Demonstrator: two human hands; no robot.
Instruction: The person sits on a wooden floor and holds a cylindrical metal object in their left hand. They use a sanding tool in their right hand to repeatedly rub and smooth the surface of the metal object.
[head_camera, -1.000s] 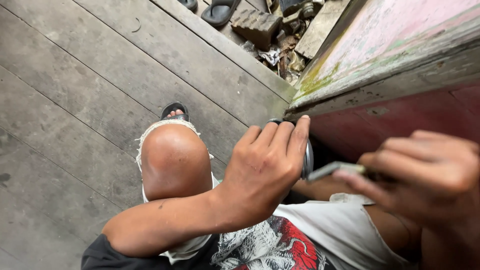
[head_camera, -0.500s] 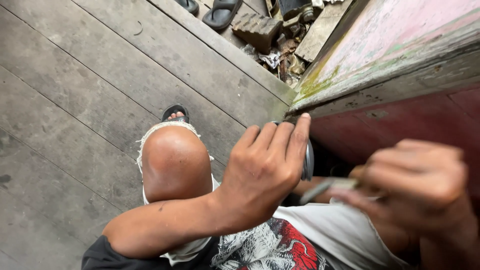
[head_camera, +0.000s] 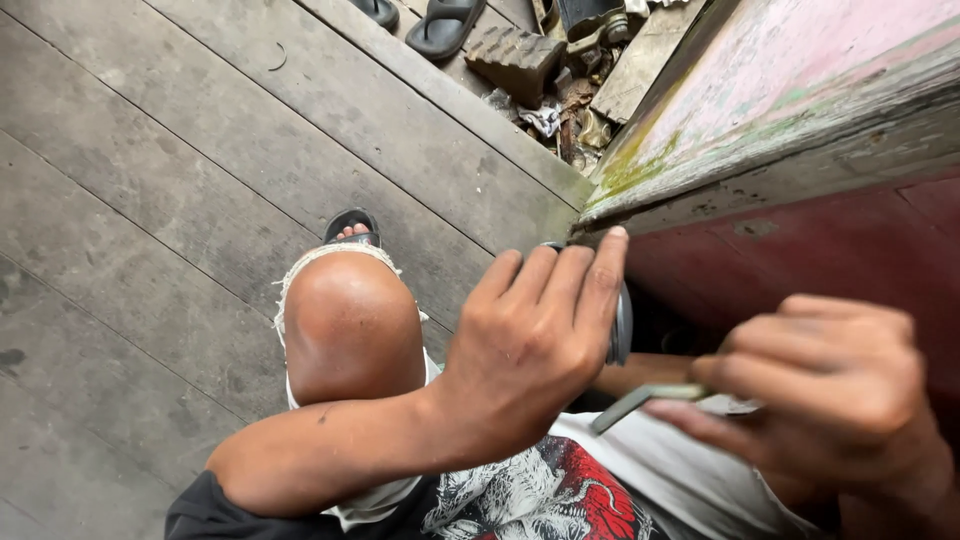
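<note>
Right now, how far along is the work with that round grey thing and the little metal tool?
Nothing looks finished yet. In hand: the left hand grips a round dark grey disc-shaped object, mostly hidden behind the fingers, and the right hand pinches a thin bent grey metal tool whose tip sits just below the disc. Whether they touch is unclear. Left to do: the tool work itself, as no change to the disc shows.

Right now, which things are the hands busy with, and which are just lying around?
In use:
- left hand, gripping a round dark object that it mostly hides
- right hand, holding a thin grey metal tool

Lying about:
- dark sandals beyond the plank floor
- brick-like block
- scraps and rubbish beside the pink wooden wall
</note>
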